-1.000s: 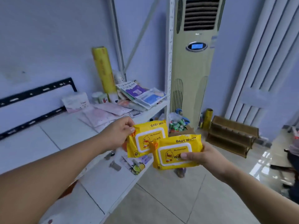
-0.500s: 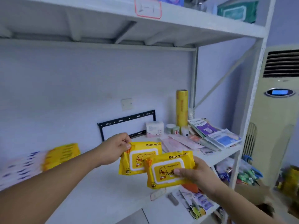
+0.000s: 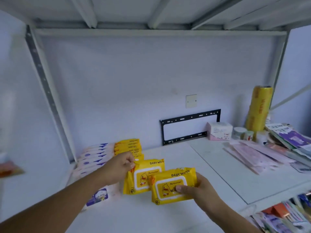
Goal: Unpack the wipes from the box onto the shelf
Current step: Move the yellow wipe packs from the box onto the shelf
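Observation:
My left hand (image 3: 119,167) grips the top corner of a yellow baby wipes pack (image 3: 143,177) with a duck picture, held above the white shelf (image 3: 168,216). My right hand (image 3: 202,189) holds a second yellow baby wipes pack (image 3: 170,184) by its right end, overlapping the first one in front. Behind my left hand, at the back left of the shelf, stands a row of yellow wipes packs (image 3: 128,146) beside a row of white and purple packs (image 3: 96,157). The box is not in view.
A yellow film roll (image 3: 259,110), small jars (image 3: 242,132), a pink box (image 3: 218,131) and flat pink packets (image 3: 252,155) crowd the shelf's right side. A black bracket (image 3: 190,126) hangs on the wall. Another shelf board runs overhead, and a lower shelf (image 3: 286,216) holds assorted goods.
My view has swung left and up from the floor and air conditioner to the shelf. Both hands carried the two yellow packs left, over the shelf, close to the stacked rows.

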`<action>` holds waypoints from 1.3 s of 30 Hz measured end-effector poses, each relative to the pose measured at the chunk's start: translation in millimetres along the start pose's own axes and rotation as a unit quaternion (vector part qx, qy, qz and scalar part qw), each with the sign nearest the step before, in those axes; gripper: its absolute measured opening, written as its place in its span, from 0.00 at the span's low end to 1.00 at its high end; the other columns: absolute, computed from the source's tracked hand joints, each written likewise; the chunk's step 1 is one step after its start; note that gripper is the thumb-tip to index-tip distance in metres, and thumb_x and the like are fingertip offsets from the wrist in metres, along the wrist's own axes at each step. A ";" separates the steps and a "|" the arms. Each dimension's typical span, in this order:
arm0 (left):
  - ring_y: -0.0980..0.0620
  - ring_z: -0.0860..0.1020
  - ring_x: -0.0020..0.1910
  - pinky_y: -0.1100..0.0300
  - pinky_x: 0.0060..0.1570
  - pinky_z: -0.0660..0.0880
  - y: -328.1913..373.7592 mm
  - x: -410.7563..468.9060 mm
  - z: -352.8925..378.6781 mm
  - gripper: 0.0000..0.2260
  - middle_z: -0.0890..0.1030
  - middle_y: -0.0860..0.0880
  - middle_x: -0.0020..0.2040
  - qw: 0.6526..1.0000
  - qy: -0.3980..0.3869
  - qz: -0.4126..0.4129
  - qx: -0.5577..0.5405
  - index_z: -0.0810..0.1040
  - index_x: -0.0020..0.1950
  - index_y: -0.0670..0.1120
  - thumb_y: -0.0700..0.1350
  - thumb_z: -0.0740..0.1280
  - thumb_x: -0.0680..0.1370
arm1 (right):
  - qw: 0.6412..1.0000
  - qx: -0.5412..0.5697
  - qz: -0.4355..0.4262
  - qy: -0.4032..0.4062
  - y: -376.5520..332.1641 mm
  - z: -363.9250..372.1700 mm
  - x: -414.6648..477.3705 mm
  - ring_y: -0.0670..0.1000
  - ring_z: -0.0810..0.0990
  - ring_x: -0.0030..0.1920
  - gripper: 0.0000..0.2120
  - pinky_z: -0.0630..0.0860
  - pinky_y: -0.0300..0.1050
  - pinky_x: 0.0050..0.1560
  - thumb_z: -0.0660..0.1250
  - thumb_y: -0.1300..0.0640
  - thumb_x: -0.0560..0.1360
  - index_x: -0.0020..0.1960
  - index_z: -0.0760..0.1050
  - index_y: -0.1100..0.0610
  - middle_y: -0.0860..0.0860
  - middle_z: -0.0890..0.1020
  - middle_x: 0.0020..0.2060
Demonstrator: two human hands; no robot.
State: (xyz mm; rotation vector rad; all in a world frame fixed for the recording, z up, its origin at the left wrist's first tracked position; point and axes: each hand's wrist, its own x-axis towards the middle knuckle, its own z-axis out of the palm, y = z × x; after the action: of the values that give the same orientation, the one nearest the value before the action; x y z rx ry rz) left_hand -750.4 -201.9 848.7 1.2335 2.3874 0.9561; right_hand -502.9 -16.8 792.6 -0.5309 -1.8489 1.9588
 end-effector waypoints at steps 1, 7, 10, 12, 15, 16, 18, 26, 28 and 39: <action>0.63 0.70 0.28 0.65 0.30 0.65 -13.0 0.3 -1.1 0.07 0.78 0.52 0.38 1.000 -0.006 -0.012 0.008 0.73 0.45 0.48 0.41 0.64 0.83 | 1.000 0.003 0.010 -0.002 7.0 9.3 6.3 0.60 0.87 0.51 0.22 0.81 0.56 0.58 0.79 0.63 0.65 0.58 0.81 0.58 0.58 0.87 0.50; 0.57 0.74 0.36 0.58 0.37 0.71 -74.1 16.6 -1.0 0.07 0.81 0.52 0.43 0.996 -0.030 -0.061 0.054 0.73 0.45 0.55 0.48 0.64 0.83 | 0.998 0.017 0.057 -0.037 41.1 45.3 54.5 0.59 0.87 0.52 0.26 0.80 0.56 0.59 0.79 0.60 0.62 0.60 0.81 0.57 0.57 0.87 0.51; 0.57 0.74 0.37 0.61 0.36 0.70 -83.9 34.0 0.9 0.06 0.80 0.52 0.45 0.994 -0.024 -0.068 0.078 0.72 0.47 0.56 0.48 0.63 0.84 | 0.997 0.023 0.067 -0.043 54.9 55.2 80.8 0.58 0.87 0.52 0.26 0.79 0.58 0.61 0.79 0.59 0.62 0.60 0.81 0.57 0.57 0.87 0.51; 0.58 0.72 0.35 0.64 0.32 0.68 -88.0 49.2 3.4 0.05 0.79 0.52 0.43 0.993 -0.029 -0.066 0.089 0.73 0.49 0.55 0.48 0.61 0.84 | 0.996 0.025 0.072 -0.044 62.1 59.8 98.4 0.58 0.87 0.52 0.26 0.79 0.58 0.60 0.78 0.59 0.63 0.61 0.80 0.58 0.57 0.87 0.51; 0.59 0.70 0.33 0.65 0.30 0.65 -94.5 73.2 6.3 0.04 0.76 0.53 0.41 0.992 -0.040 -0.057 0.106 0.73 0.51 0.51 0.46 0.61 0.85 | 0.996 0.032 0.073 -0.048 70.6 65.2 125.9 0.58 0.87 0.52 0.25 0.81 0.55 0.57 0.79 0.62 0.64 0.61 0.80 0.58 0.57 0.87 0.52; 0.59 0.70 0.34 0.64 0.31 0.65 -97.1 81.4 6.8 0.04 0.76 0.53 0.41 0.991 -0.042 -0.056 0.111 0.73 0.51 0.51 0.46 0.60 0.85 | 0.996 0.030 0.072 -0.044 74.1 66.4 135.8 0.58 0.87 0.52 0.24 0.82 0.53 0.55 0.79 0.64 0.66 0.61 0.80 0.59 0.57 0.87 0.51; 0.57 0.72 0.36 0.61 0.34 0.66 -103.4 97.0 7.2 0.05 0.76 0.53 0.41 0.990 -0.036 -0.058 0.122 0.73 0.50 0.52 0.46 0.61 0.84 | 0.997 0.031 0.067 -0.030 79.7 68.7 153.4 0.58 0.87 0.51 0.20 0.83 0.46 0.49 0.76 0.69 0.69 0.60 0.80 0.59 0.56 0.88 0.51; 0.56 0.73 0.42 0.61 0.37 0.64 -124.2 131.3 -0.7 0.06 0.76 0.55 0.42 0.950 -0.025 -0.044 0.308 0.70 0.46 0.56 0.46 0.61 0.81 | 0.996 -0.043 0.081 -0.004 111.9 87.8 201.9 0.53 0.87 0.50 0.27 0.82 0.54 0.56 0.81 0.57 0.59 0.57 0.81 0.54 0.50 0.88 0.49; 0.54 0.73 0.44 0.58 0.40 0.68 -122.2 132.2 -3.6 0.05 0.76 0.54 0.43 0.927 -0.023 -0.028 0.372 0.70 0.45 0.56 0.48 0.62 0.80 | 0.990 -0.103 0.093 -0.008 115.9 96.3 210.5 0.49 0.86 0.49 0.24 0.82 0.49 0.53 0.83 0.55 0.62 0.55 0.79 0.51 0.46 0.87 0.47; 0.50 0.74 0.51 0.51 0.54 0.72 -117.6 130.0 -12.1 0.08 0.78 0.51 0.51 0.854 -0.033 -0.012 0.519 0.80 0.53 0.52 0.51 0.64 0.79 | 0.913 -0.398 0.090 -0.003 118.7 112.9 229.7 0.53 0.74 0.56 0.33 0.76 0.54 0.57 0.72 0.28 0.60 0.55 0.73 0.49 0.47 0.78 0.51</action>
State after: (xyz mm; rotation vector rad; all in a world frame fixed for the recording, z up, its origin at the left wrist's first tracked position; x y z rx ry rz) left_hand -905.8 -151.1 784.4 1.4493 2.8910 -0.5324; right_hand -760.6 2.1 679.2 -0.9460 -2.6501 1.2088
